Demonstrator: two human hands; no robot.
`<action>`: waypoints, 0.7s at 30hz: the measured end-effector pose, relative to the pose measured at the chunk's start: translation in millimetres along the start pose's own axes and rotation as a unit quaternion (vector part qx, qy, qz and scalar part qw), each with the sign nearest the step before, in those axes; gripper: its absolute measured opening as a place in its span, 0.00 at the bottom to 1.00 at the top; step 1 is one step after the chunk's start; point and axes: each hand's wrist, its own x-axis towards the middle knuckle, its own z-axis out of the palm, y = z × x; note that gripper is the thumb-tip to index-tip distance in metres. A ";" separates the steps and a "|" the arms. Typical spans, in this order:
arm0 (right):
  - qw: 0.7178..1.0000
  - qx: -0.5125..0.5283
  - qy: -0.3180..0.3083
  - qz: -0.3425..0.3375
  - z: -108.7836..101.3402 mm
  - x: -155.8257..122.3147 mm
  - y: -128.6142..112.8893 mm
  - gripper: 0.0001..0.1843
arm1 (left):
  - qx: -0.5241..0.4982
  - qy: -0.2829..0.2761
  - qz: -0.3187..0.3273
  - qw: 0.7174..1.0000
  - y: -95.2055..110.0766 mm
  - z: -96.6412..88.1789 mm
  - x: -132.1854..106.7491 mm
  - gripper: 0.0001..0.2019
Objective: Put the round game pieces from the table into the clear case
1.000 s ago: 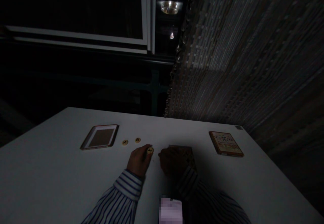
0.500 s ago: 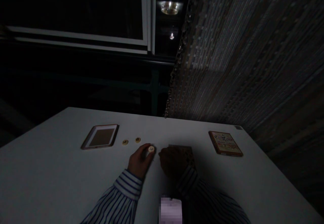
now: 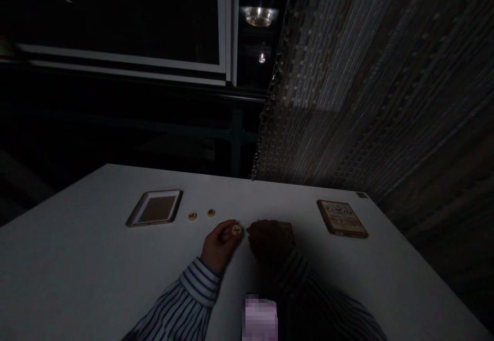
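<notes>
Between the thumb and fingers of my left hand is a round wooden xiangqi piece, its dark-marked face toward me. My right hand is in deep shadow with its fingers curled together, close to the right of that piece. Something small and pale shows at its fingertips, too dark to name. Under and behind this hand lies a flat, dark, patterned object, mostly covered. Two more pieces, a nearer-left one and a farther-right one, lie on the white table beyond my left hand.
An open shallow tray or lid with a brown inside lies at left on the white table. A printed flat box lies at right. Behind the table hangs a beaded string curtain, beside a dark window.
My left hand has moved slightly right with its piece, which now faces me more fully. My right hand has shifted a little right and covers more of the patterned object.
</notes>
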 end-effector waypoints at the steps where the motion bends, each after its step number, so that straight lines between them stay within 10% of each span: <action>1: 1.000 0.003 0.010 -0.002 -1.2 -1.3 1.4 0.09 | -0.012 -0.006 -0.011 1.000 0.3 1.5 -1.1 0.19; 21: 0.998 0.050 0.030 -0.007 1.6 -10.8 18.1 0.10 | -0.048 -0.063 -0.050 0.996 -12.4 9.5 -6.6 0.14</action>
